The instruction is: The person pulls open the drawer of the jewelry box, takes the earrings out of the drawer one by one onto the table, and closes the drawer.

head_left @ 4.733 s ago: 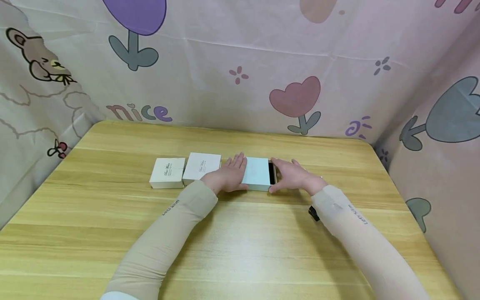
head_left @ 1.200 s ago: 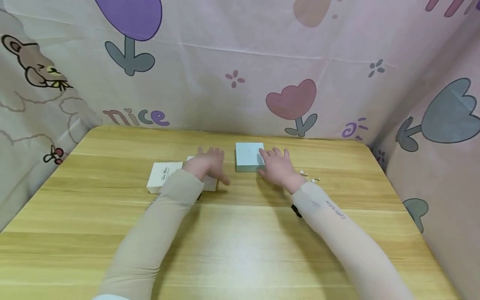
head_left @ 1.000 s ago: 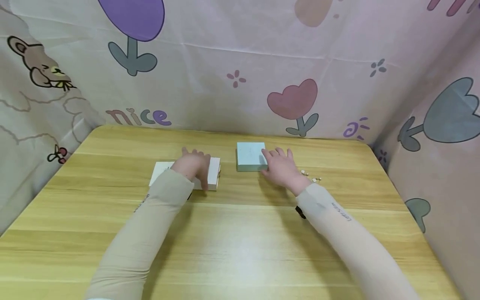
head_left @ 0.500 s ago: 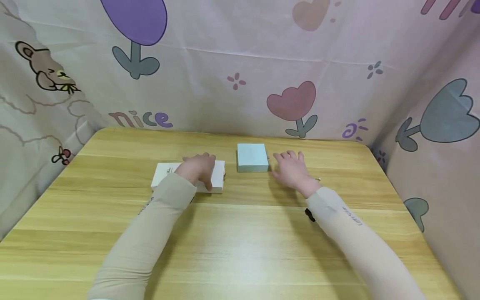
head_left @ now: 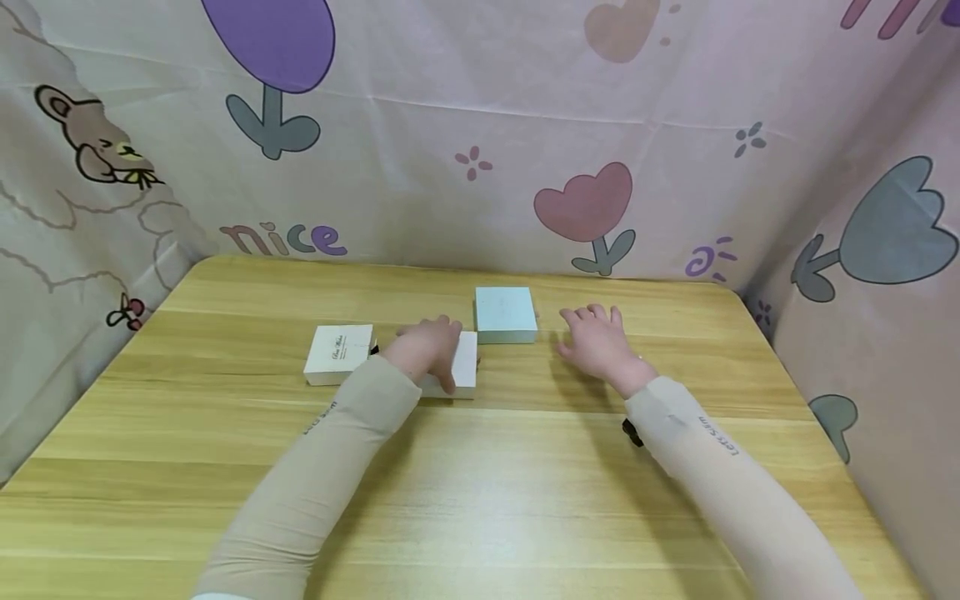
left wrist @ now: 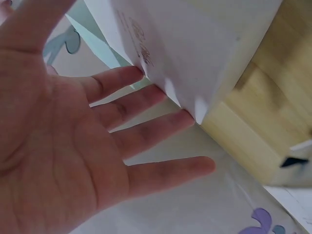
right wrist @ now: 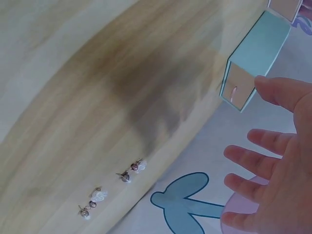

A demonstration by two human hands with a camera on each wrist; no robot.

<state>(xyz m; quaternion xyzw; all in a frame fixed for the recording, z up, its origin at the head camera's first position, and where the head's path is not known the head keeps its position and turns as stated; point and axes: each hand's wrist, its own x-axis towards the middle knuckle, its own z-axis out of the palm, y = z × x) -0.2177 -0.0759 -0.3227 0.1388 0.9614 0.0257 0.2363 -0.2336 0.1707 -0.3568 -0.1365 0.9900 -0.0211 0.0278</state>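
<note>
My left hand [head_left: 429, 346] spans a white box [head_left: 465, 362], gripping it with the thumb on its near side and the other fingers on the far side. In the left wrist view, fingertips meet the edge of this white box [left wrist: 180, 44], which bears small printed lettering. My right hand [head_left: 598, 343] hovers over the table with spread, relaxed fingers, holding nothing. To its left sits a pale blue drawer box [head_left: 506, 314]; the right wrist view shows its brown end with a small pink tab. Two earring-like pieces with beads, one here [right wrist: 131, 170], lie near the right hand.
A second white box [head_left: 337, 354] with lettering and a black tab stands at the left. The wooden table [head_left: 480, 483] extends in front of both arms. A printed cloth [head_left: 420, 167] hangs behind the table's back edge.
The blue box's drawer, earlier partly out, is now in, and that box sits farther back. My left hand has taken the white box and moved it right; my right hand has left the blue box.
</note>
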